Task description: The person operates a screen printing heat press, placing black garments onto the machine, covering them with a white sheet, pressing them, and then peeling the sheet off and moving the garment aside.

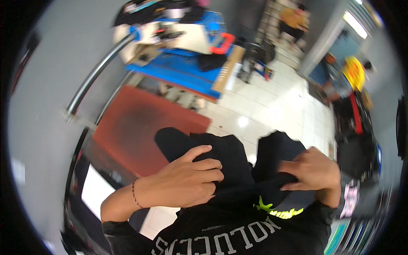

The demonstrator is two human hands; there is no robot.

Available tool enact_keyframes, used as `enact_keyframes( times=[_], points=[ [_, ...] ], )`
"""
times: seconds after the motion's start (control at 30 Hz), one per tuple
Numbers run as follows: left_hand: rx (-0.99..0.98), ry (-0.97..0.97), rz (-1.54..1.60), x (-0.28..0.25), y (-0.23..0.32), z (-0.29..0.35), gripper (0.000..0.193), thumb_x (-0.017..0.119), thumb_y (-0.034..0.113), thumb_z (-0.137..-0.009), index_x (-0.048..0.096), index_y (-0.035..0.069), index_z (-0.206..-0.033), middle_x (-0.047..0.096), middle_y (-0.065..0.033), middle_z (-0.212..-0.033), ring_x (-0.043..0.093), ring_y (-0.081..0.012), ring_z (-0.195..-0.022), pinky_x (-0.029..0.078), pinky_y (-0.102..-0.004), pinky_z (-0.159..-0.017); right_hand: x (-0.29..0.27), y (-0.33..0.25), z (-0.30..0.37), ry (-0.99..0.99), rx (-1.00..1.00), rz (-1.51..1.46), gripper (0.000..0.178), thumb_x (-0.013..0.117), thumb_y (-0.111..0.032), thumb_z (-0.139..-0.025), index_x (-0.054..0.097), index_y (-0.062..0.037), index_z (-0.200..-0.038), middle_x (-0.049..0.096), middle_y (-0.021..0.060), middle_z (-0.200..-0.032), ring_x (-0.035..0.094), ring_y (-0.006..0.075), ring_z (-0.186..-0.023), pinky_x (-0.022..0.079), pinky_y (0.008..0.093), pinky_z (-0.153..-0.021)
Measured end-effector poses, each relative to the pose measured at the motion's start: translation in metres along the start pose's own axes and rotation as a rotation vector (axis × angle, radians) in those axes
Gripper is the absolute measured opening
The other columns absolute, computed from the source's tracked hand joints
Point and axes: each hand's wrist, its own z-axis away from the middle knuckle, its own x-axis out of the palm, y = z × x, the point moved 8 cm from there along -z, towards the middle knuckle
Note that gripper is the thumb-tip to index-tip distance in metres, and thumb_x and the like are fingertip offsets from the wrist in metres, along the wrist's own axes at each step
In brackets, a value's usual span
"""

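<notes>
A black cloth garment (223, 155) is bunched up in front of my chest, its edges spread away from me. Low on its right part shows a bright yellow-green print (287, 212). My left hand (189, 178) has its fingers curled into the cloth at the left, with a thin cord round the wrist. On the right, my right hand (312, 170) pinches a fold of the same garment, thumb and fingers bent inward and slightly blurred. Just beyond the left hand lies a flat reddish-brown board (148, 119) with a dark patch, partly covered by the garment.
A blue table (178, 70) with tools and cloth stands ahead, a metal bar (100, 68) to its left. White tiled floor (272, 102) runs to the right. One person in yellow (355, 74) bends at the right; another person (293, 19) sits far back. Black bags (357, 148) stand nearby.
</notes>
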Motion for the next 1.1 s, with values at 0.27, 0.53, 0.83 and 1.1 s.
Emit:
enact_keyframes(
  times=[0.27, 0.53, 0.83, 1.1],
  points=[
    [-0.607, 0.078, -0.063, -0.054, 0.076, 0.164, 0.016, 0.063, 0.013, -0.081, 0.054, 0.008, -0.093, 0.056, -0.006, -0.07, 0.061, -0.0263, -0.068, 0.044, -0.0361, -0.089, -0.093, -0.01, 0.043, 0.788, -0.087, 0.171, 0.038, 0.073, -0.034, -0.07, 0.065, -0.002, -0.09, 0.065, 0.0116, -0.094, 0.061, 0.0312, -0.089, 0.045, 0.0398, -0.08],
    [-1.157, 0.595, -0.251, -0.184, 0.065, 0.277, 0.039, 0.081, 0.023, -0.071, 0.058, -0.001, -0.091, 0.06, -0.0118, -0.08, 0.061, -0.0275, -0.074, 0.045, -0.0352, -0.071, -0.271, 0.007, -0.11, 0.994, -0.497, 0.054, 0.024, 0.059, -0.014, -0.09, 0.059, 0.0009, -0.109, 0.061, 0.0087, -0.106, 0.058, 0.0186, -0.105, 0.044, 0.0296, -0.093],
    [-1.93, 0.685, -0.362, -0.134, -0.115, 0.519, 0.046, 0.077, 0.019, -0.076, 0.066, -0.006, -0.113, 0.067, -0.025, -0.111, 0.063, -0.0399, -0.108, 0.047, -0.042, -0.092, -0.25, -0.113, -0.551, 0.83, -0.541, 0.226, 0.026, 0.07, -0.025, -0.087, 0.073, -0.0109, -0.108, 0.07, 0.0176, -0.102, 0.066, 0.0353, -0.1, 0.051, 0.0459, -0.089],
    [-2.426, 0.955, -0.515, -0.016, -0.239, 0.579, 0.016, 0.067, 0.025, -0.089, 0.072, 0.012, -0.095, 0.069, -0.0149, -0.112, 0.066, -0.0358, -0.104, 0.053, -0.0478, -0.088, -0.082, -0.05, -0.807, 0.639, -0.157, -0.458, 0.036, 0.063, -0.028, -0.09, 0.067, -0.007, -0.119, 0.066, 0.0201, -0.119, 0.061, 0.0367, -0.115, 0.048, 0.0467, -0.099]
  ],
)
